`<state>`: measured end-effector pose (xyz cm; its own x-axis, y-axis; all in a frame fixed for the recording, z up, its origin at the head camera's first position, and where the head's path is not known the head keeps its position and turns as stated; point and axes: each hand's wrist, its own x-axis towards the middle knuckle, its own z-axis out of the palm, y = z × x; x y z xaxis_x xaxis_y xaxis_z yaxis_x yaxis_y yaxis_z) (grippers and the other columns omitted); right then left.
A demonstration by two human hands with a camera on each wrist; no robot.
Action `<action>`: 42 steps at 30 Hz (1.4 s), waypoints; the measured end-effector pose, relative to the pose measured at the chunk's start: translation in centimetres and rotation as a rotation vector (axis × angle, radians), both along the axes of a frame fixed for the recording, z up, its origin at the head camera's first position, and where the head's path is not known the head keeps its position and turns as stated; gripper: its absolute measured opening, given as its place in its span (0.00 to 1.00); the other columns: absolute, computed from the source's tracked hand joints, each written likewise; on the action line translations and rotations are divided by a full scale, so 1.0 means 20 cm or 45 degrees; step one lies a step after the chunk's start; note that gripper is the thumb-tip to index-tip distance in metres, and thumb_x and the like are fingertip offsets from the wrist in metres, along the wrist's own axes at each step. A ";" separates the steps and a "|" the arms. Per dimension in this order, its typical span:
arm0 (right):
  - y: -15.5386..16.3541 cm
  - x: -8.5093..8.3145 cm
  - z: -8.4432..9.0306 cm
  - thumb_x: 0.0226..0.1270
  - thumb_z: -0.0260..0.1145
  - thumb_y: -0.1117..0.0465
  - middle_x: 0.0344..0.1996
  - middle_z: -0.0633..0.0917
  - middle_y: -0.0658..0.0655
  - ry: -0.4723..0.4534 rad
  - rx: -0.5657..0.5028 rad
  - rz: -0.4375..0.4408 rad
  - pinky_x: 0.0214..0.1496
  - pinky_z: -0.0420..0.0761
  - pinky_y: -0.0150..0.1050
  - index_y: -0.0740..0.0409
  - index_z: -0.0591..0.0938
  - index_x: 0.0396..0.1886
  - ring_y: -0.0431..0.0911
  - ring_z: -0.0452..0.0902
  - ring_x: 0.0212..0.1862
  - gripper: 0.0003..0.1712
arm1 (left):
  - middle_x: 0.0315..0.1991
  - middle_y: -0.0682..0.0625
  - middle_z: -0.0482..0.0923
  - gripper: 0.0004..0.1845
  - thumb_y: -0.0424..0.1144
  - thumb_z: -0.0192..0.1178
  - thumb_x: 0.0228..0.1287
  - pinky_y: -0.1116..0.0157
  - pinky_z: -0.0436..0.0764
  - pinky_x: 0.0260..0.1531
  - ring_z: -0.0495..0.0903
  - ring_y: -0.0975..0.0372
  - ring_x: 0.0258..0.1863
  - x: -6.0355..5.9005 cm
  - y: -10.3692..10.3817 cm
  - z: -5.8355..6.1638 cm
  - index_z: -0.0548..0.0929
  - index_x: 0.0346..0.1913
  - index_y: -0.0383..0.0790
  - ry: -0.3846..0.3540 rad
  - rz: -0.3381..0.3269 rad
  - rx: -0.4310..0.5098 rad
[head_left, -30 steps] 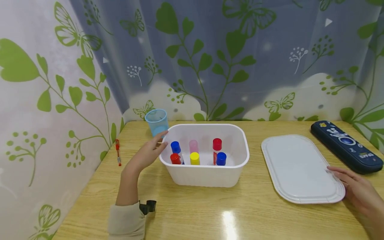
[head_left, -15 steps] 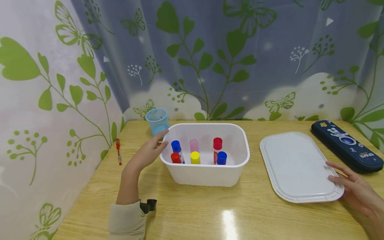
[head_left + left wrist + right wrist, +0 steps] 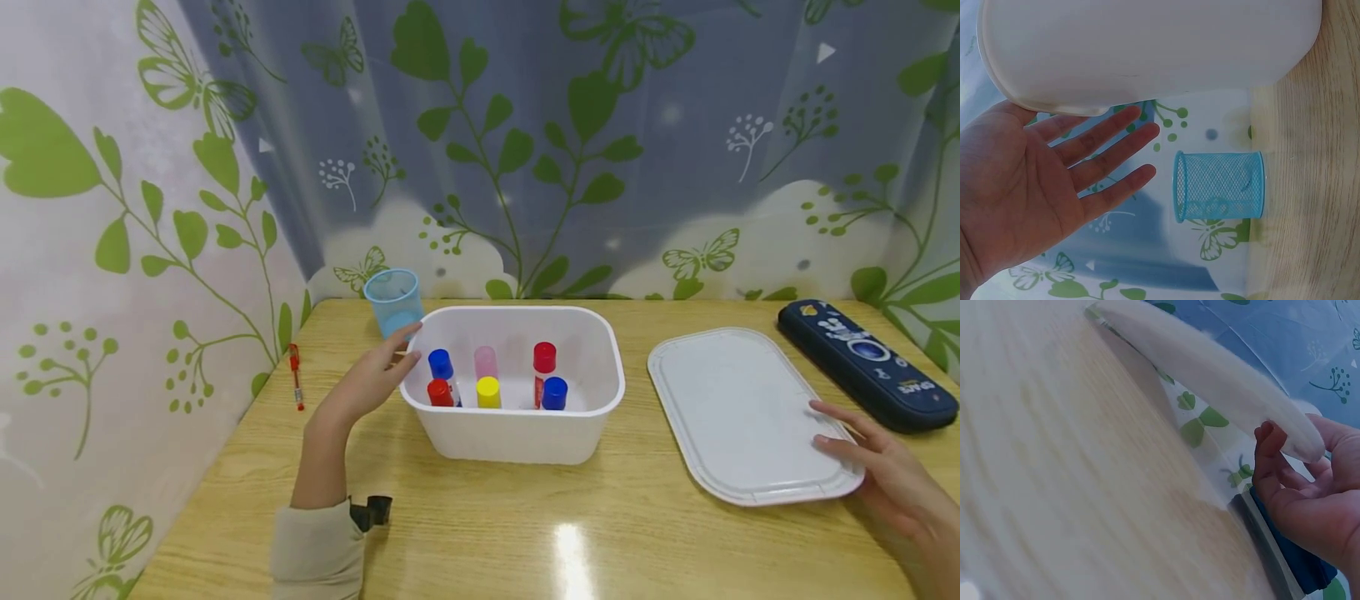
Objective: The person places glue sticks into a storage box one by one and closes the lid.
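Note:
A white plastic bin [image 3: 517, 435] stands on the table, holding several small upright tubes with red, blue, yellow and pink caps, such as the yellow-capped one [image 3: 488, 392]. My left hand [image 3: 366, 383] touches the bin's left rim; the left wrist view has its fingers extended and spread along the outside, the thumb partly hidden. On the right lies a flat white lid [image 3: 750, 417] with rounded corners. My right hand [image 3: 888, 475] grips its right edge, fingers above and below. From the right wrist view, the lid [image 3: 1210, 375] is tilted, its held edge raised off the table.
Behind the bin's left corner stands a blue mesh pen cup [image 3: 394, 304]. A red pen [image 3: 296, 377] lies at the far left. Beyond the lid lies a dark blue pencil case [image 3: 866, 364]. A patterned curtain [image 3: 495, 150] closes off the back and left.
My right fingers have moved further in over the lid's right edge, and the lid has shifted slightly left and away. My left hand and the bin stay in place.

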<state>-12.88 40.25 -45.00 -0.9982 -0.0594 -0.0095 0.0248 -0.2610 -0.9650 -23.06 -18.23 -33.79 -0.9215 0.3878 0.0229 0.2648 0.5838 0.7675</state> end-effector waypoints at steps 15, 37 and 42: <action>-0.08 0.00 0.13 0.68 0.54 0.70 0.45 0.73 0.40 -0.061 0.014 -0.111 0.29 0.79 0.33 0.38 0.81 0.49 0.43 0.79 0.30 0.23 | 0.60 0.37 0.64 0.28 0.44 0.45 0.72 0.47 0.69 0.51 0.67 0.46 0.57 -0.01 0.00 0.00 0.53 0.71 0.46 0.009 0.014 -0.001; -0.13 -0.05 0.43 0.68 0.43 0.81 0.41 0.80 0.56 0.354 -0.126 0.131 0.29 0.81 0.39 0.54 0.73 0.59 0.50 0.81 0.35 0.28 | 0.62 0.37 0.62 0.28 0.46 0.44 0.72 0.48 0.69 0.52 0.67 0.46 0.58 0.00 0.00 -0.01 0.53 0.71 0.45 0.009 0.008 0.000; -0.20 -0.06 0.55 0.66 0.44 0.82 0.43 0.80 0.53 0.377 -0.082 0.113 0.28 0.81 0.38 0.56 0.75 0.57 0.48 0.81 0.35 0.28 | 0.62 0.37 0.63 0.28 0.46 0.44 0.72 0.47 0.69 0.52 0.67 0.46 0.57 -0.01 0.00 -0.01 0.53 0.71 0.45 0.018 0.005 -0.003</action>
<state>-14.13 36.27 -33.91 -0.9480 -0.1378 0.2870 -0.2290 -0.3313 -0.9153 -23.19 -18.24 -34.01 -0.9226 0.3842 0.0352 0.2735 0.5869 0.7621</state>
